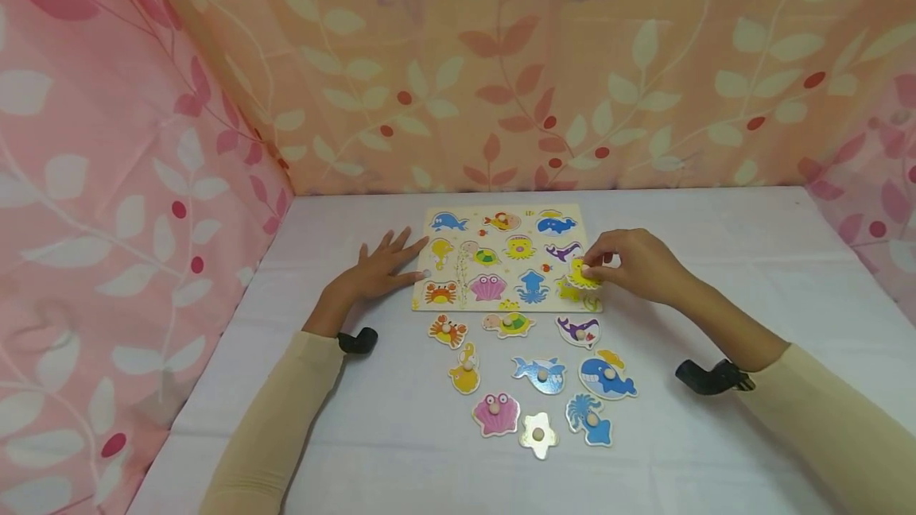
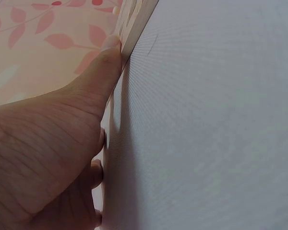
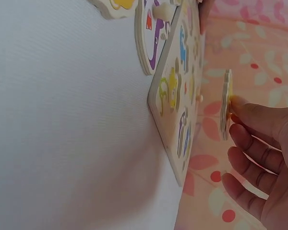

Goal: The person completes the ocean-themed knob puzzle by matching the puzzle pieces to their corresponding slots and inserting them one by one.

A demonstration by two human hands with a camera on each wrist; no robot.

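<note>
My right hand (image 1: 644, 267) pinches a yellow puzzle piece (image 1: 581, 276), apparently the octopus, by its knob. In the right wrist view this piece (image 3: 225, 105) is edge-on, raised off the wooden puzzle board (image 3: 158, 108). It hangs over the right side of the board (image 1: 465, 219), overlapping the yellow star picture there. Fingers spread, my left hand (image 1: 375, 270) lies at the board's left edge. Its thumb (image 2: 113, 52) touches that edge in the left wrist view. A fish piece (image 1: 503, 221) with a knob sits in the board's top row.
In front of the board lie knobbed pieces: crab (image 1: 448, 331), turtle (image 1: 510, 324), purple whale (image 1: 578, 332), seahorse (image 1: 465, 372), blue shark-like fish (image 1: 540, 375), blue whale (image 1: 608, 376), pink shell (image 1: 496, 416), star (image 1: 538, 435) and squid (image 1: 589, 420). Patterned cloth (image 1: 501, 62) stands behind the white table (image 1: 386, 435).
</note>
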